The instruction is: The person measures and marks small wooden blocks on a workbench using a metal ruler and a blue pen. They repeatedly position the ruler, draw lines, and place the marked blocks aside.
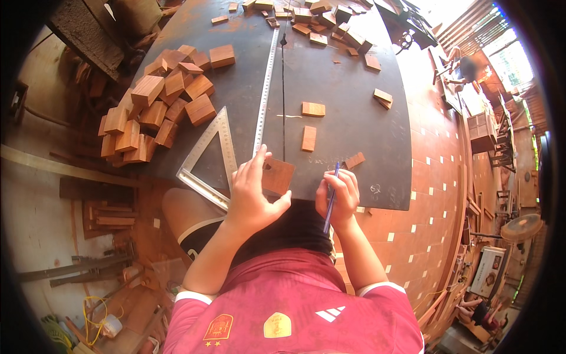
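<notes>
At the table's near edge, my left hand [252, 192] is closed around a reddish-brown wooden block [279, 178], thumb at its near side and fingers along its left. A dark spot shows near the block's upper left corner. To the right, my right hand [343, 197] grips a blue pen [331, 206], tilted with one end pointing away from me. Just beyond that hand lies a small wooden piece [355, 160]. A long steel ruler [268, 88] stretches away from my left fingertips. Left of it, a triangular set square [226, 138] rests near the same hand.
Many wooden blocks [147, 91] are heaped on the dark table [348, 71] at left. Smaller pieces [321, 17] lie scattered at the far end. Two small blocks [313, 109] sit right of the ruler. A standing fan [522, 227] and people are off to the right.
</notes>
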Tool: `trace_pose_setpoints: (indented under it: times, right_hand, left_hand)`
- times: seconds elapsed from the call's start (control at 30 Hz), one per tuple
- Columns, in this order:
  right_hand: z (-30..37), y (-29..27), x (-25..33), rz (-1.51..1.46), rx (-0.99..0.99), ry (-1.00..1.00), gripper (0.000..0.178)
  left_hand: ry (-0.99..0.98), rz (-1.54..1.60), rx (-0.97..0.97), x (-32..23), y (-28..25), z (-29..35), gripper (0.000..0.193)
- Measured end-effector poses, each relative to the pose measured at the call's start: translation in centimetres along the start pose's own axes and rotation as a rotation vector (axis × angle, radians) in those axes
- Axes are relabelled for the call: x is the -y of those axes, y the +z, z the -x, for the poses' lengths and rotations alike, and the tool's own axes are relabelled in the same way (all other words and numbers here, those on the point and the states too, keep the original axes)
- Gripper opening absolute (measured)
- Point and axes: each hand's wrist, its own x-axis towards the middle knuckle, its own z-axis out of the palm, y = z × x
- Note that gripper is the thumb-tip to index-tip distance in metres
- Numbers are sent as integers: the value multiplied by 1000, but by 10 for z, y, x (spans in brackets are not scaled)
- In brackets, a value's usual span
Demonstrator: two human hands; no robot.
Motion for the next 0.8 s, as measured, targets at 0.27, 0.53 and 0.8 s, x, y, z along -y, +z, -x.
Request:
trace_pose_setpoints:
  times: [0.27, 0.53, 0.8]
  right_hand:
    - [1, 1, 1, 8, 3, -11, 31]
    - [1, 0, 2, 14, 6, -21, 29]
    - [0, 0, 2, 15, 4, -32, 29]
  left_hand:
    - [-296, 1578, 115, 24, -22, 4, 100]
    - [-381, 1971, 75, 33, -6, 20, 93]
    - [-424, 1768, 13, 25, -6, 21, 96]
